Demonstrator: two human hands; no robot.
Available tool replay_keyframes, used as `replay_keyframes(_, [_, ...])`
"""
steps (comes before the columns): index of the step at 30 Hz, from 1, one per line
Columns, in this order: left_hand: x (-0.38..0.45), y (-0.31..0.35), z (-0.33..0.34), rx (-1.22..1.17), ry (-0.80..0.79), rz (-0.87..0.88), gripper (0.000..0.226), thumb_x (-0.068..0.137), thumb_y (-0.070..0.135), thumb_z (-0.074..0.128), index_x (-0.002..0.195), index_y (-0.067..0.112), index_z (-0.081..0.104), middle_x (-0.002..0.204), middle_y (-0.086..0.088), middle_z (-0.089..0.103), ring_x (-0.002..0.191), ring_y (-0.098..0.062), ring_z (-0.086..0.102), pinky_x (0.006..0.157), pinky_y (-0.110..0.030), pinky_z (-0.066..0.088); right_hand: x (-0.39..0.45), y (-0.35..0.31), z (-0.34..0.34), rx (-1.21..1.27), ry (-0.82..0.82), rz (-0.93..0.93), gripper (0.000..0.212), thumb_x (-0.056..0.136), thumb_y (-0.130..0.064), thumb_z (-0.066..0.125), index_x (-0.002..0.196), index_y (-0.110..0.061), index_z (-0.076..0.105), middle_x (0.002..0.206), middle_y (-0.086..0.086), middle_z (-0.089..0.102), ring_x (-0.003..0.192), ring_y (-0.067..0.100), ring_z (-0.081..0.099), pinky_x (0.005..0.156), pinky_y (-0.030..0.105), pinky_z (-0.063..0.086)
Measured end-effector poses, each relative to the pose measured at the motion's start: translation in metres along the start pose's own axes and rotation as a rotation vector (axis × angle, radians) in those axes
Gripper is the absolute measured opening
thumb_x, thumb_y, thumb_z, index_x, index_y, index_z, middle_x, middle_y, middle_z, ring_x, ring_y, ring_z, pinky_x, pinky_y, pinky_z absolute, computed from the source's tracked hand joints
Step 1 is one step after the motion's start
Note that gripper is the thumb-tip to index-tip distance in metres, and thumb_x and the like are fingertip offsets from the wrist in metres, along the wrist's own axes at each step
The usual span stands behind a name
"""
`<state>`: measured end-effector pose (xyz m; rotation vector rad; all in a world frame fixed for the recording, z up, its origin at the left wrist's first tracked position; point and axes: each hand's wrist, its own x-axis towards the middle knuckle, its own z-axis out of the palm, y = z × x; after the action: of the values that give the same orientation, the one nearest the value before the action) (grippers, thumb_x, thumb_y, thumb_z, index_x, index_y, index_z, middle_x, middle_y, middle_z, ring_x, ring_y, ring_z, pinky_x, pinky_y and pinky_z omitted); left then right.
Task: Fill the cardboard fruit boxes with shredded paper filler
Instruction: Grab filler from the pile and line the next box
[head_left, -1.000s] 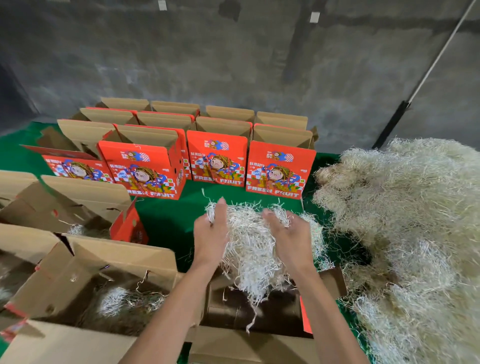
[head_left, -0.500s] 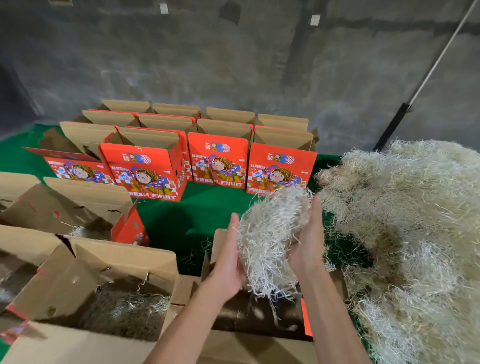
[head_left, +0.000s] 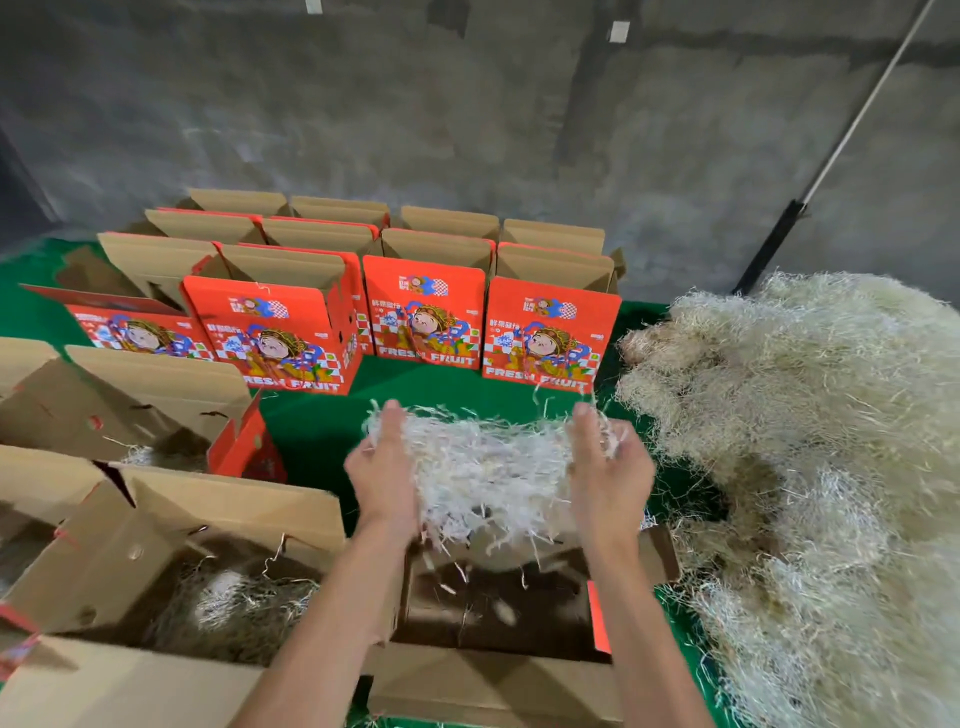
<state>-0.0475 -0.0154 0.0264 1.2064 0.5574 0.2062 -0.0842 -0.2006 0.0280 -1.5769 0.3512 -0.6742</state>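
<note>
Head view shows the left hand (head_left: 387, 470) and right hand (head_left: 610, 467), fingers loosely spread, cradling a wad of shredded paper (head_left: 491, 467) above the lower-centre box (head_left: 498, 675), barely lined; the lower-left box (head_left: 171, 525) holds filler, the red boxes (head_left: 423, 317) upper-centre apparently await.

Upright printed cardboard fruit boxes (head_left: 549, 332): orange-red fronts, multicoloured cartoon figure, red-and-white checker patches, white lettering; plain brown flaps. Loose shredded paper filler heap (head_left: 810, 415): pale straw-cream. Flat table covering (head_left: 426, 387): solid green. Wall (head_left: 467, 104): mottled grey.
</note>
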Motion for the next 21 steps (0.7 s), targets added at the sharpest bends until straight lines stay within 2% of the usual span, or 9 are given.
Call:
replay_keyframes(3, [0.022, 0.011, -0.011, 0.040, 0.039, -0.063, 0.055, 0.088, 0.059, 0.067, 0.059, 0.024, 0.036, 0.048, 0.008, 0.032, 0.035, -0.010, 0.019, 0.037, -0.024, 0.019, 0.010, 0.000, -0.013, 0.004, 0.018, 0.080, 0.035, 0.093, -0.052, 0.065, 0.070, -0.026, 0.056, 0.048, -0.012, 0.042, 0.042, 0.009, 0.029, 0.043, 0.023, 0.026])
replay_keyframes(6, [0.010, 0.012, -0.012, 0.148, -0.105, -0.120, 0.054, 0.081, 0.077, 0.059, 0.088, 0.024, 0.066, 0.061, 0.009, 0.056, 0.052, -0.007, 0.052, 0.055, -0.018, 0.046, 0.004, -0.003, -0.009, 0.162, -0.034, 0.219, 0.047, 0.089, -0.067, 0.058, 0.091, -0.021, 0.067, 0.055, -0.013, 0.055, 0.044, 0.007, 0.046, 0.051, 0.024, 0.036])
replay_keyframes(8, [0.002, 0.007, -0.017, 0.102, -0.344, -0.281, 0.081, 0.070, 0.088, 0.058, 0.130, 0.034, 0.063, 0.110, 0.001, 0.072, 0.102, -0.019, 0.069, 0.095, -0.042, 0.053, -0.002, -0.004, -0.006, 0.359, -0.124, 0.391, 0.067, 0.083, -0.075, 0.055, 0.130, -0.028, 0.062, 0.112, -0.012, 0.072, 0.103, 0.011, 0.069, 0.091, 0.046, 0.053])
replay_keyframes(10, [-0.010, 0.001, -0.016, 0.002, -0.500, -0.337, 0.084, 0.065, 0.091, 0.060, 0.133, 0.040, 0.060, 0.118, 0.003, 0.073, 0.107, -0.021, 0.071, 0.088, -0.050, 0.056, -0.010, -0.008, -0.003, 0.468, -0.180, 0.514, 0.082, 0.077, -0.071, 0.061, 0.140, -0.019, 0.055, 0.134, 0.004, 0.063, 0.123, 0.039, 0.058, 0.107, 0.059, 0.042])
replay_keyframes(12, [-0.025, -0.004, -0.009, 0.166, -0.536, -0.298, 0.092, 0.066, 0.094, 0.052, 0.144, 0.046, 0.042, 0.134, 0.011, 0.061, 0.121, -0.016, 0.060, 0.095, -0.048, 0.050, -0.025, -0.007, 0.005, 0.334, -0.252, 0.494, 0.068, 0.077, -0.064, 0.070, 0.125, -0.017, 0.062, 0.111, 0.001, 0.066, 0.096, 0.032, 0.063, 0.084, 0.044, 0.053])
replay_keyframes(14, [-0.042, -0.012, 0.006, 0.404, -0.619, -0.258, 0.108, 0.063, 0.096, 0.043, 0.154, 0.043, 0.021, 0.157, 0.011, 0.030, 0.144, -0.021, 0.031, 0.114, -0.048, 0.026, -0.040, 0.000, 0.014, 0.080, -0.244, 0.309, 0.014, 0.094, -0.045, 0.066, 0.104, -0.036, 0.063, 0.091, -0.012, 0.066, 0.074, 0.014, 0.055, 0.061, 0.028, 0.049])
replay_keyframes(16, [-0.054, -0.024, 0.010, 0.525, -0.633, -0.227, 0.114, 0.054, 0.099, 0.049, 0.146, 0.032, 0.037, 0.141, 0.002, 0.050, 0.130, -0.024, 0.049, 0.107, -0.045, 0.039, -0.050, 0.007, 0.020, -0.016, -0.217, 0.177, 0.025, 0.101, -0.024, 0.060, 0.091, -0.048, 0.059, 0.085, -0.006, 0.065, 0.062, 0.010, 0.048, 0.055, 0.024, 0.042])
replay_keyframes(19, [-0.046, -0.034, -0.002, 0.468, -0.499, -0.095, 0.065, 0.074, 0.074, 0.066, 0.120, 0.032, 0.052, 0.071, 0.015, 0.064, 0.067, -0.001, 0.060, 0.060, -0.018, 0.046, -0.048, 0.005, 0.013, 0.015, -0.166, 0.128, 0.021, 0.100, -0.024, 0.061, 0.081, -0.032, 0.058, 0.071, -0.015, 0.064, 0.047, 0.002, 0.037, 0.044, 0.020, 0.036])
replay_keyframes(21, [-0.034, -0.028, -0.013, 0.438, -0.475, -0.097, 0.068, 0.065, 0.079, 0.073, 0.110, 0.033, 0.050, 0.087, 0.014, 0.063, 0.076, 0.010, 0.059, 0.073, -0.019, 0.048, -0.039, 0.004, 0.003, -0.020, -0.146, 0.122, 0.025, 0.097, -0.037, 0.064, 0.084, -0.016, 0.061, 0.063, -0.013, 0.059, 0.050, 0.009, 0.043, 0.050, 0.023, 0.041])
